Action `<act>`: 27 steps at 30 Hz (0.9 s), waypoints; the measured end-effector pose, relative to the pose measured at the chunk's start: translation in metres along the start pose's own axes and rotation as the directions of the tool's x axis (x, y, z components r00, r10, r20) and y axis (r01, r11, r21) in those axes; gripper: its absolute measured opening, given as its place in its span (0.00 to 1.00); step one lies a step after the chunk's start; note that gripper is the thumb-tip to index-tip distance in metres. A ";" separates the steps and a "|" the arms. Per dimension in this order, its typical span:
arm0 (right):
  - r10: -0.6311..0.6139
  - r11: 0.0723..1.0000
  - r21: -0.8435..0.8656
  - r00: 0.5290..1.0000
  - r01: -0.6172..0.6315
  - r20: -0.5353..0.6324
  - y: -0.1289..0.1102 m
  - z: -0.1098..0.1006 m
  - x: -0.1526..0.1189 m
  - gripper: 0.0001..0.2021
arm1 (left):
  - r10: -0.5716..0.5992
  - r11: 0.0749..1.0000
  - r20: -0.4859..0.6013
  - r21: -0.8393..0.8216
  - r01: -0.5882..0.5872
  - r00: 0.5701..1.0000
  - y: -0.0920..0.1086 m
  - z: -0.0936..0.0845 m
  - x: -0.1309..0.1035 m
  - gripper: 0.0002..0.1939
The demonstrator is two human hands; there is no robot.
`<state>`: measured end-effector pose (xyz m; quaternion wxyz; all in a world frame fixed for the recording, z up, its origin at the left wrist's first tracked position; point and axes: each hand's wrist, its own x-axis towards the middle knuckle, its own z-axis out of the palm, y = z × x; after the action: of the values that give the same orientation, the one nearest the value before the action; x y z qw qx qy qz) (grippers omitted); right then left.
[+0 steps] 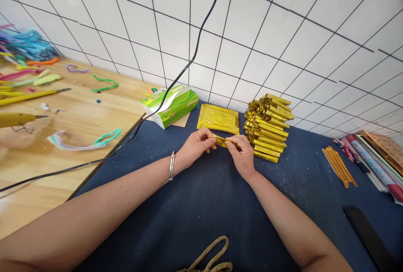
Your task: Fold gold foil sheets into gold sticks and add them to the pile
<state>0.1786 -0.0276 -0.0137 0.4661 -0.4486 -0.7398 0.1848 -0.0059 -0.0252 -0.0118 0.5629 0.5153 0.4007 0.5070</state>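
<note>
Between my two hands is a small strip of gold foil paper (220,140), pinched at both ends. My left hand (199,144), with a silver bangle (171,166) at its wrist, grips the strip's left end between thumb and fingers. My right hand (242,153) pinches the right end, its fingertips closed. Just behind them lies a flat stack of gold foil sheets (218,117). To the right of that rises a pile of folded gold foil strips (269,127), close to my right hand.
A green tissue pack (176,106) stands at the back left. A black cable (197,49) hangs across the view. Wooden table (75,112) at left bears pipe cleaners (31,47) and a yellow glue gun (19,119). At right are orange strips (339,166), books (374,165) and a black object (368,236).
</note>
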 end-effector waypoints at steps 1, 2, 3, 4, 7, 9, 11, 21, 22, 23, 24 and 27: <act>-0.010 1.000 -0.007 1.000 0.010 0.009 0.000 0.000 0.000 0.07 | -0.005 1.000 -0.008 -0.018 0.005 1.000 0.000 0.000 0.000 0.10; -0.019 1.000 -0.015 1.000 0.019 0.015 -0.001 0.000 0.000 0.07 | -0.007 0.999 -0.015 -0.036 0.007 1.000 -0.001 0.000 0.000 0.10; -0.028 0.999 -0.021 0.999 0.029 0.018 -0.001 0.000 0.000 0.07 | -0.006 0.999 -0.019 -0.054 0.005 1.000 -0.001 0.000 0.000 0.10; -0.038 0.999 -0.027 0.999 0.039 0.018 -0.001 0.000 0.000 0.07 | -0.003 0.998 -0.019 -0.070 0.001 1.000 -0.002 0.000 0.000 0.11; -0.070 0.997 -0.035 0.997 0.071 0.024 -0.002 0.001 0.000 0.06 | 0.008 0.996 -0.004 -0.088 -0.008 1.000 -0.002 0.000 0.000 0.15; -0.084 0.996 -0.030 0.996 0.085 0.031 -0.001 0.001 0.000 0.06 | 0.010 0.998 0.010 -0.068 -0.009 1.000 -0.002 0.000 0.000 0.14; -0.087 0.996 -0.015 0.996 0.087 0.037 -0.001 0.001 0.000 0.06 | 0.010 0.999 0.020 -0.038 -0.010 1.000 -0.001 -0.001 -0.001 0.11; -0.070 0.997 0.018 0.997 0.070 0.040 0.000 -0.002 0.001 0.07 | 0.019 0.997 0.128 -0.080 -0.009 0.992 -0.002 -0.006 0.002 0.15; -0.070 0.997 0.018 0.997 0.069 0.041 0.000 -0.002 0.001 0.06 | 0.016 0.996 0.132 -0.084 -0.004 0.991 -0.002 -0.006 0.002 0.15; -0.070 0.997 0.019 0.997 0.069 0.040 0.000 -0.002 0.001 0.06 | 0.013 0.996 0.134 -0.088 -0.001 0.991 -0.002 -0.006 0.002 0.15; -0.069 0.997 0.018 0.997 0.068 0.038 0.000 -0.002 0.001 0.06 | 0.010 0.996 0.132 -0.092 0.002 0.991 -0.002 -0.006 0.002 0.16; -0.067 0.998 0.017 0.997 0.067 0.042 0.000 -0.002 0.000 0.06 | 0.008 0.995 0.112 -0.101 0.004 0.994 0.000 -0.005 0.002 0.16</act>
<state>0.1805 -0.0277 -0.0122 0.4598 -0.4159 -0.7627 0.1841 -0.0100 -0.0225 -0.0128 0.6095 0.5142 0.3417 0.4973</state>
